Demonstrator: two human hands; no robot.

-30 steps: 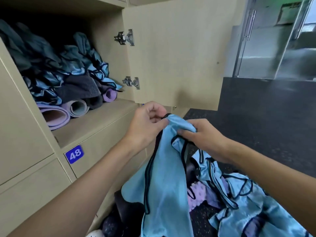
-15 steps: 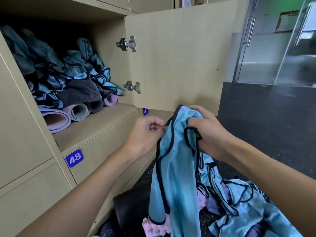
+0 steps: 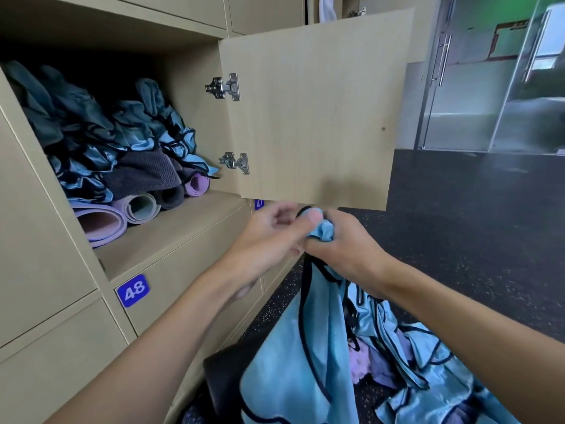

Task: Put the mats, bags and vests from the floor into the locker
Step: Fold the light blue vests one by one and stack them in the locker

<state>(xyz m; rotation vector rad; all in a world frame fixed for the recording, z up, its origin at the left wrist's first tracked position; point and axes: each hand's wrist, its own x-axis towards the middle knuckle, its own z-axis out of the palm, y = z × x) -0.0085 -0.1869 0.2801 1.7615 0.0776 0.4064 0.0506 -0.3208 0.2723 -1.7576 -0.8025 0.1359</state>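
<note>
A light blue vest (image 3: 296, 356) with black trim hangs from both my hands below the open locker door. My right hand (image 3: 342, 243) grips its bunched top, and my left hand (image 3: 269, 237) pinches the same top edge beside it. The open locker (image 3: 171, 228) at upper left holds rolled purple mats (image 3: 101, 221), a dark towel-like mat and several blue vests (image 3: 131, 130). On the floor at lower right lies a heap of more blue vests (image 3: 428, 362) over something purple, with a black bag (image 3: 226, 377) next to it.
The locker door (image 3: 312, 111) stands open just above my hands. Shut locker doors, one numbered 48 (image 3: 133, 290), fill the left. Dark speckled floor (image 3: 477, 228) stretches right toward glass doors (image 3: 477, 96).
My hands have come together and risen toward the door's lower edge, bunching the vest's top; the vest has lifted higher off the floor pile.
</note>
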